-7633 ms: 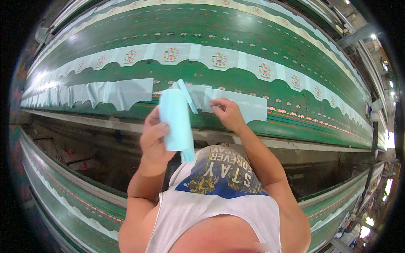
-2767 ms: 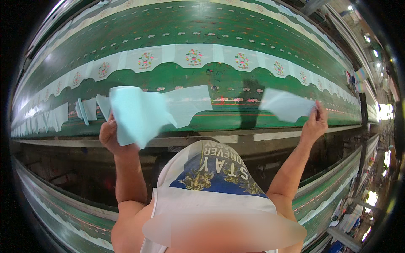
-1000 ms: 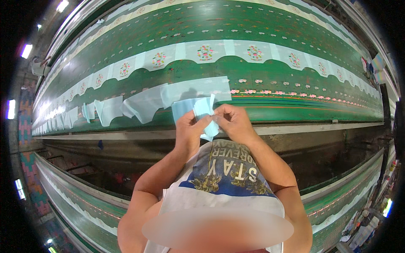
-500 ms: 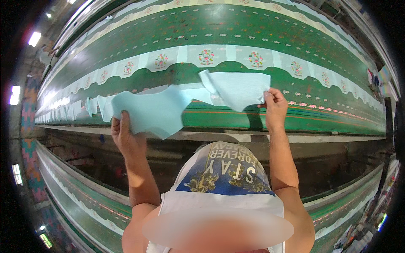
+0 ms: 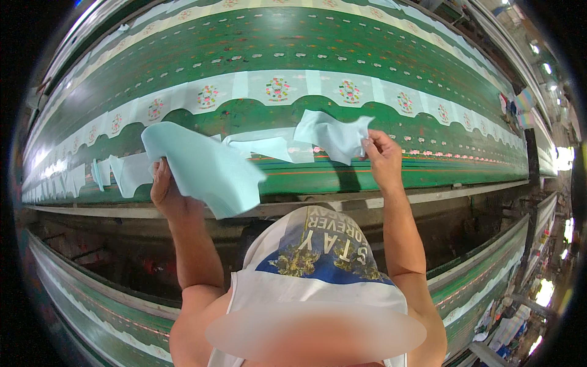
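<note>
My left hand (image 5: 173,197) is closed on light blue cut fabric (image 5: 202,168), thumb on top, its far end drooping toward the table's near edge. Whether this is one piece or several layers I cannot tell. Between the closed fingertips of my right hand (image 5: 385,158), a smaller light blue fabric piece (image 5: 333,136) is pinched by its right edge. It hangs rumpled above the green table (image 5: 293,178), with a shadow below it. Beneath and between my hands, more light blue pieces (image 5: 264,147) lie on the table, partly hidden.
Further back runs a row of pale blue pieces (image 5: 241,87) with printed floral motifs. Loose pieces (image 5: 73,179) lie at the far left. A pale rail (image 5: 428,194) edges the table on my side. Another long green table (image 5: 110,306) stands behind me, across a dark gap.
The view has shifted, so the tables sit further left. The right-hand piece has gone from spread flat to rumpled. The left-hand fabric hangs lower at its right end.
</note>
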Available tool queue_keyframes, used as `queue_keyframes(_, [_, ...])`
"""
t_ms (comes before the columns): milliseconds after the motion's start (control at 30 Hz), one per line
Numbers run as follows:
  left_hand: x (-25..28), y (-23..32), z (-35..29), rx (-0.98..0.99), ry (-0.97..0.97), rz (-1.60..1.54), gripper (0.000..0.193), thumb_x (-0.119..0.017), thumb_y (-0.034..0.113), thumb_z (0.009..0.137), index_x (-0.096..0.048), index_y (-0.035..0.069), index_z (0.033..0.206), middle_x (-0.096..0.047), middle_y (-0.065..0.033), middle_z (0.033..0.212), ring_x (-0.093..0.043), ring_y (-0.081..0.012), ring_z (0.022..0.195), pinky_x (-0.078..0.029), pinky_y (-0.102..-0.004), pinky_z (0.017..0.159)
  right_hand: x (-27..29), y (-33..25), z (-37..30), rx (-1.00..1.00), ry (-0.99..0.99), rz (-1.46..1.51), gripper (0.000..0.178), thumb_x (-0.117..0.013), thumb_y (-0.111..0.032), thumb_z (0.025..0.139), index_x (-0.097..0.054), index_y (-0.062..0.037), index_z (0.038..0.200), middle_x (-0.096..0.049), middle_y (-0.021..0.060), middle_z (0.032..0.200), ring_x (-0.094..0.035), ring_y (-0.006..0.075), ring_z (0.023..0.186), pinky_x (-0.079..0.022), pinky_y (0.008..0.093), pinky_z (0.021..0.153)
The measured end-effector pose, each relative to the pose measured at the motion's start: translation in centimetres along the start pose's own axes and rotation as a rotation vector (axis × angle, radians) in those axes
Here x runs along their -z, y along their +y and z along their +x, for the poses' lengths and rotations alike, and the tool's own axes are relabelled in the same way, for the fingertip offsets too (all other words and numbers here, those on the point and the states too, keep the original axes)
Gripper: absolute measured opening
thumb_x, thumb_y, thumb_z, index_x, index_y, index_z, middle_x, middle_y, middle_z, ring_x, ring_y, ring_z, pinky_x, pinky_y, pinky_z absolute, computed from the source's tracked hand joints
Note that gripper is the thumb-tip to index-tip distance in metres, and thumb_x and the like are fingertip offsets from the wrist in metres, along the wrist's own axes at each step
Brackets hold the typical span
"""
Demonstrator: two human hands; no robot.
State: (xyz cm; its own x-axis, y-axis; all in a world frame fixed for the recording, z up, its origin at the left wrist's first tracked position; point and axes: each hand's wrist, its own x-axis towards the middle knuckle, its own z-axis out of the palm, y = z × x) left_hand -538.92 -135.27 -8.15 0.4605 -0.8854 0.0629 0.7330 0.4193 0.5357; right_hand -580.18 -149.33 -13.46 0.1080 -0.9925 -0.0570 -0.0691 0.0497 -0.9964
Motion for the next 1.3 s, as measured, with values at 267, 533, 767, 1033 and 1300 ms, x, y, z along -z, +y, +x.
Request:
queue_keyframes(267, [0.5,-1.6,2.4,-0.008,0.096,-0.12,0.04,-0.054,0.018,0.103,-0.054,-0.006,0.135,-0.07,-0.0209,0.12,-0.071,-0.0323,0.109,-0.058,-0.0495,0.096,-1.1,-7.5,0.2,0.058,0.087,0.216,0.021,-0.064,0.001,0.096,-0.069,0.0022,0.117,-0.07,0.0035,0.091,-0.065,0.01,0.074,-0.059,0.0277,0.063])
queue_keyframes(533, [2.0,-1.4,0.5,0.016,0.081,-0.004,0.041,-0.055,0.018,0.1,-0.056,-0.007,0.133,-0.069,-0.0211,0.123,-0.072,-0.0323,0.105,-0.059,-0.0495,0.094,4.8,2.4,0.2,-0.202,0.106,-0.067,0.019,-0.061,-0.005,0.099,-0.07,0.0,0.115,-0.071,0.0023,0.091,-0.063,0.0085,0.072,-0.054,0.0258,0.061])
queue_keyframes(767, [-3.5,-6.0,-2.9,0.008,0.013,0.123,0.045,-0.062,0.014,0.096,-0.053,-0.006,0.136,-0.069,-0.0193,0.122,-0.072,-0.0298,0.107,-0.059,-0.0474,0.095,11.0,7.2,1.3,-0.251,0.102,-0.061,0.023,-0.062,-0.006,0.098,-0.07,-0.0022,0.119,-0.071,0.0013,0.089,-0.06,0.0071,0.067,-0.053,0.0248,0.058])
queue_keyframes(1033, [-14.8,-19.8,-9.2,0.461,0.025,0.296,0.026,-0.068,0.0,0.089,-0.068,-0.003,0.115,-0.073,-0.0102,0.108,-0.071,-0.0185,0.094,-0.058,-0.0372,0.086,14.6,7.5,-0.3,-0.001,-0.072,-0.2,0.028,-0.065,-0.011,0.099,-0.068,-0.0016,0.125,-0.073,0.0069,0.102,-0.064,0.0103,0.081,-0.054,0.0276,0.073])
queue_keyframes(1300, [-17.5,-33.4,-14.9,0.541,-0.005,0.602,0.018,-0.077,0.001,0.088,-0.073,-0.004,0.105,-0.076,-0.008,0.094,-0.07,-0.0114,0.08,-0.055,-0.0279,0.074,16.8,0.8,-6.1,0.128,-0.328,0.016,0.016,-0.074,-0.004,0.093,-0.071,-0.0006,0.108,-0.067,0.0009,0.09,-0.06,0.0056,0.079,-0.051,0.0222,0.07])
